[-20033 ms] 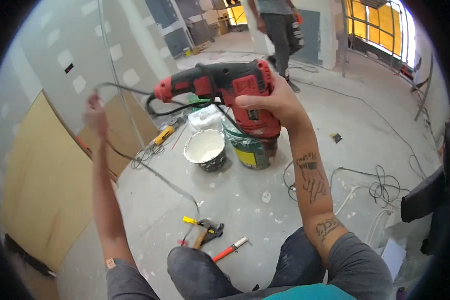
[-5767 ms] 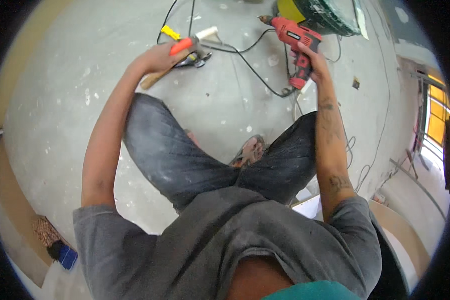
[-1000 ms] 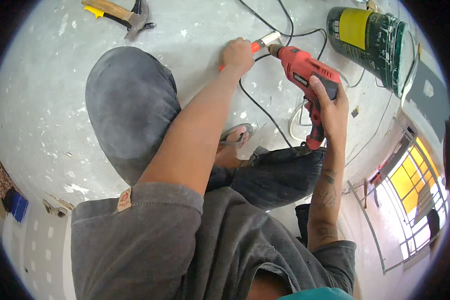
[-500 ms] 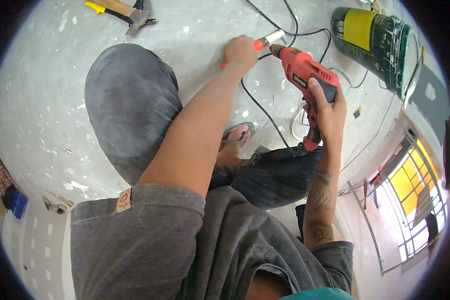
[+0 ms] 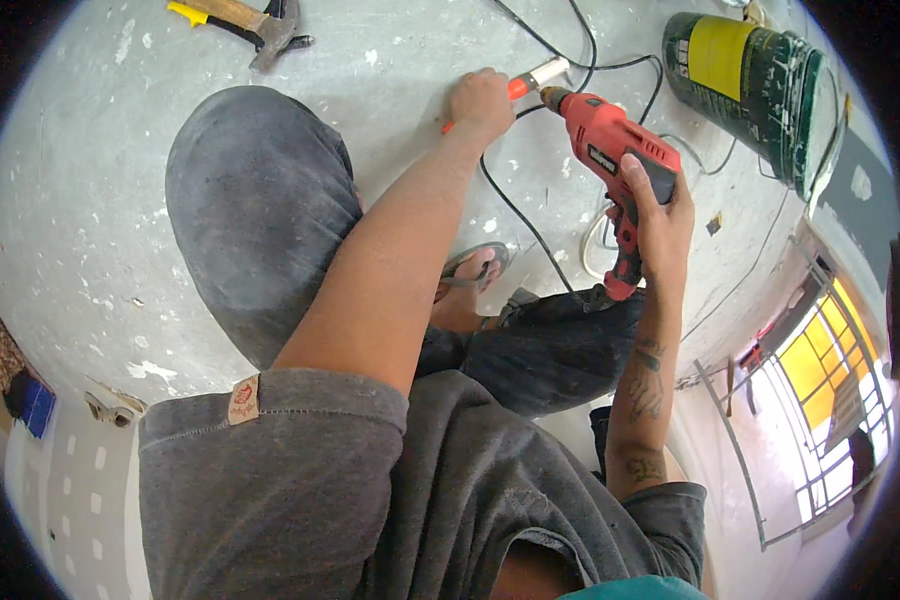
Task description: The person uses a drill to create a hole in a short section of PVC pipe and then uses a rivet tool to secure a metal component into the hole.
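My left hand (image 5: 480,100) is closed on an orange-handled tool (image 5: 519,87) with a pale cylindrical end (image 5: 550,71), low on the grey floor. My right hand (image 5: 660,220) grips a red and black power drill (image 5: 610,140), its chuck (image 5: 555,99) pointed at that tool, close beside the pale end; whether they touch is unclear. The drill's black cord (image 5: 520,210) runs across the floor. Up and to the left lies a claw hammer (image 5: 270,30) with a wooden handle, over a yellow and black tool (image 5: 195,15).
A green bucket with a yellow label (image 5: 720,60) is at the upper right. My bent legs (image 5: 255,200) and sandalled foot (image 5: 475,265) are below my hands. Loose cables (image 5: 595,245) lie on the floor. A window with orange panes (image 5: 810,360) and metal bars (image 5: 720,420) are at the right rim.
Earlier I held the drill up with its cord; later both hands moved toward the floor and drill and orange tool came together. Over the last second almost nothing has moved.
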A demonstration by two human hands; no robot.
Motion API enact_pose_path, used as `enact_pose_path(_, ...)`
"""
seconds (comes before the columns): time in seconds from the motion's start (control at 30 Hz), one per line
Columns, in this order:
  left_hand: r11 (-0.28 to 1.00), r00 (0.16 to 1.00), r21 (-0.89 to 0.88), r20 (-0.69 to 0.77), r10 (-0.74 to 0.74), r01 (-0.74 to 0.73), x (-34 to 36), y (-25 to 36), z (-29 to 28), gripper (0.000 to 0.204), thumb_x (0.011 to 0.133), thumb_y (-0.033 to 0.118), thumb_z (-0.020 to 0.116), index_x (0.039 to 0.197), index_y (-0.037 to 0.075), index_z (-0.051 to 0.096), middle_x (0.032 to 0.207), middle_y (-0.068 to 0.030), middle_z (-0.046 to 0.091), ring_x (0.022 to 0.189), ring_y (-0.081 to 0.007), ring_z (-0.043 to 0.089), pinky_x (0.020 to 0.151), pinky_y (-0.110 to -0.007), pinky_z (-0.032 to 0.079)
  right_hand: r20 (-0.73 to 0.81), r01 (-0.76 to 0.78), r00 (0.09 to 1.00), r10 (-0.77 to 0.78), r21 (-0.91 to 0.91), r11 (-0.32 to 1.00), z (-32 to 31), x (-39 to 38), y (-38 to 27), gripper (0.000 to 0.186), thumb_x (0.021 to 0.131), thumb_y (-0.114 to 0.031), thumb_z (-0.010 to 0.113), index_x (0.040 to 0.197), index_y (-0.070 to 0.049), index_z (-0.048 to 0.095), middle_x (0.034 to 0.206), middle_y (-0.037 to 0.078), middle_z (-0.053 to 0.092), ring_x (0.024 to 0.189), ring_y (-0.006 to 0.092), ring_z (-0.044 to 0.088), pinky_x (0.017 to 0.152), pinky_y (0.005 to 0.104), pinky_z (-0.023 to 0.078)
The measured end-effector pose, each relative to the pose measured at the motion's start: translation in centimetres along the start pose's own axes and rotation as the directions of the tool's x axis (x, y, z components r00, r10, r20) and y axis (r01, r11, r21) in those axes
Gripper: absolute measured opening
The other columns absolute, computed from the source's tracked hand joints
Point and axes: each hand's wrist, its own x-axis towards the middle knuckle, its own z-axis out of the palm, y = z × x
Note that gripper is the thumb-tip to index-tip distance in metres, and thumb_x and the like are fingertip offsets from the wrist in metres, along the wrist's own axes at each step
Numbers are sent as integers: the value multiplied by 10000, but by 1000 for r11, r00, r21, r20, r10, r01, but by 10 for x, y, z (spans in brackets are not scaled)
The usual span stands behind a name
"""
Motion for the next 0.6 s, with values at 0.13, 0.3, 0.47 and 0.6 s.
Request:
enact_pose_path(0.13, 1000, 1000, 9, -11, -2, 2, 1, -1, 3, 231, 809, 234, 748, 982, 87, 702, 1039, -107, 659, 986, -307, 661, 815, -421, 557, -7, -2, 1000, 2, 15, 1000, 0, -1, -2, 483, 854, -396, 747, 1088, 11, 634, 747, 87, 669, 601, 136, 632, 549, 277, 511)
enact_pose_path(0.3, 999, 999, 7, -19, 47, -47, 1, -3, 2, 253, 841, 277, 710, 971, 61, 701, 1012, -142, 671, 944, -335, 678, 816, -444, 554, -21, -39, 999, 39, 14, 999, 0, -1, -3, 489, 851, -404, 747, 1090, 8, 637, 754, 84, 670, 601, 137, 632, 556, 280, 513)
enact_pose_path(0.47, 998, 998, -6, -39, 58, -58, 2, -5, 2, 258, 832, 279, 708, 958, 55, 701, 995, -150, 672, 935, -338, 679, 809, -444, 555, -15, -21, 1000, 21, 4, 1000, 0, -1, 0, 493, 850, -408, 748, 1102, 2, 643, 780, 91, 679, 608, 133, 640, 560, 271, 512)
enact_pose_path(0.6, 999, 998, 1, -45, 54, -54, 1, -3, 4, 252, 824, 268, 710, 955, 53, 702, 998, -151, 673, 935, -338, 679, 810, -446, 555, -32, -30, 999, 31, 10, 999, -1, -2, 2, 495, 850, -405, 748, 1106, 5, 644, 784, 89, 680, 610, 131, 642, 553, 266, 507)
